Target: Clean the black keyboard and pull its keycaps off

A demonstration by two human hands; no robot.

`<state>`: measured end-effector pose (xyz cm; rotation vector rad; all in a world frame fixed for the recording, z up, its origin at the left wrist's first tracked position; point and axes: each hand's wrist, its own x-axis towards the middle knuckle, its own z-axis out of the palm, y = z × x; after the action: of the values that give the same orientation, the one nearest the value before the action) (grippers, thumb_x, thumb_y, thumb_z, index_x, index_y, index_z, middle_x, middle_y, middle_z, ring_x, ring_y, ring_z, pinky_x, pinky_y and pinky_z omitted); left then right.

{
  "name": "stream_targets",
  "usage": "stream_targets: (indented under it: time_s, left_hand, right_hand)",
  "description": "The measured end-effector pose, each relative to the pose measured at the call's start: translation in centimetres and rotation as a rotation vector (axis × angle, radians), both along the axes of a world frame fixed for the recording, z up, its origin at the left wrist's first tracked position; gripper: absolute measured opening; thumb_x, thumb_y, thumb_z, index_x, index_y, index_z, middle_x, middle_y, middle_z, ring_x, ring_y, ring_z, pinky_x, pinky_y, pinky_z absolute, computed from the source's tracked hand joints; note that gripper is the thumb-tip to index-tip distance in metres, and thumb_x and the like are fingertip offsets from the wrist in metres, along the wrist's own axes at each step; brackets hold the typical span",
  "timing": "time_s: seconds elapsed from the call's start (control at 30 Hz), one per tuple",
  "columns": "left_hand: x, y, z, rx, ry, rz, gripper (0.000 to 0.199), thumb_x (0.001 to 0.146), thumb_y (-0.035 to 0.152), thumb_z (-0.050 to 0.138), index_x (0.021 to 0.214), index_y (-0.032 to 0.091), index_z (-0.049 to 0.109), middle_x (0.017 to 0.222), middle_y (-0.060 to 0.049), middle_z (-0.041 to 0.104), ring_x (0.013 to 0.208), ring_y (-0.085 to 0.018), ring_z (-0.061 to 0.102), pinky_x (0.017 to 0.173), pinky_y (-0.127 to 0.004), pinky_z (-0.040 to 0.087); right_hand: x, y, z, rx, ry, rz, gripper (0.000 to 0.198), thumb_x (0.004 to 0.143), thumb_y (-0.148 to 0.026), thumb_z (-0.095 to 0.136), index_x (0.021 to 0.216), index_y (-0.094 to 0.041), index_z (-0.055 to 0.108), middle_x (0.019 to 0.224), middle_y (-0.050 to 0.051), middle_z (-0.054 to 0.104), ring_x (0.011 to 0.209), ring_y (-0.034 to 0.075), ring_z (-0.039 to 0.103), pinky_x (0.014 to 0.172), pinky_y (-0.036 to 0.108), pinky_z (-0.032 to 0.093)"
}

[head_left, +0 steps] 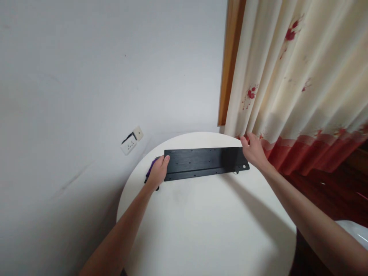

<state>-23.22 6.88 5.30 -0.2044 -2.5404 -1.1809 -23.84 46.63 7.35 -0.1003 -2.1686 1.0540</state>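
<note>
A long, flat black panel [198, 164], which looks like a keyboard seen from its underside, is held above the far part of the white round table [207, 226]. Small screw-like dots run across it, and a pale round spot marks its lower right corner. My left hand [158, 171] is closed on the left end, thumb over the face. At the opposite end, my right hand [254, 151] grips the upper right corner; its fingers behind the panel are hidden. A purple and black item [151, 167] lies beside my left hand, partly covered by it.
Behind the table stands a white wall with a power socket [128, 145] low on the left. A cream and red curtain [276, 96] hangs close to the table's right edge, beside a wooden frame [230, 69]. A white rounded object [352, 232] shows at lower right.
</note>
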Motion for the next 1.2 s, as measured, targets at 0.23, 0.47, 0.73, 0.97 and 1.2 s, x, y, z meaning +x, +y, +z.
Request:
stream_targets:
  time_s: [0.23,0.47,0.73,0.97,1.2]
  left_hand:
    - [-0.5,0.0,-0.8,0.075,-0.073,0.072,0.055,0.092,0.062,0.037,0.085,0.016,0.066,0.083,-0.005,0.070,0.083,-0.025,0.063,0.076,-0.031,0.048]
    - [-0.3,0.2,-0.4,0.201,-0.088,0.016,0.055,0.090,0.061,0.042,0.094,0.013,0.070,0.090,-0.008,0.073,0.089,-0.025,0.065,0.083,-0.033,0.049]
    - [0.1,0.3,-0.3,0.215,-0.145,0.024,0.059,0.090,0.060,0.041,0.102,0.011,0.070,0.099,-0.011,0.074,0.095,-0.026,0.066,0.088,-0.033,0.049]
    - [-0.3,0.1,-1.0,0.165,-0.166,0.093,0.058,0.090,0.060,0.039,0.100,0.012,0.070,0.098,-0.009,0.074,0.099,-0.028,0.065,0.090,-0.035,0.048]
    - [-0.3,-0.4,-2.2,0.178,-0.127,0.058,0.058,0.089,0.062,0.039,0.095,0.013,0.069,0.091,-0.008,0.072,0.093,-0.026,0.064,0.087,-0.035,0.049]
  right_hand:
    - [5.1,-10.6,8.6,0.321,0.408,0.144,0.067,0.103,-0.044,0.021,0.160,-0.025,-0.008,0.167,0.004,0.007,0.153,0.031,0.006,0.120,0.059,0.013]
    - [5.5,-20.7,2.3,0.379,0.169,0.332,0.079,0.100,-0.053,0.032,0.159,-0.024,-0.011,0.167,0.006,0.010,0.153,0.031,0.002,0.120,0.060,0.012]
    - [4.6,-19.1,-1.5,0.353,0.019,0.409,0.070,0.098,-0.039,0.038,0.159,-0.015,0.014,0.165,0.012,0.013,0.153,0.028,0.011,0.121,0.054,0.010]
    - [3.1,-12.4,-4.8,0.416,-0.160,0.110,0.064,0.101,-0.037,0.029,0.158,-0.010,0.018,0.163,0.017,0.022,0.151,0.027,0.018,0.120,0.054,0.018]
    - [1.2,-7.2,-5.9,0.321,-0.021,-0.006,0.061,0.100,-0.031,0.026,0.158,-0.012,0.018,0.163,0.015,0.022,0.152,0.026,0.018,0.119,0.054,0.020]
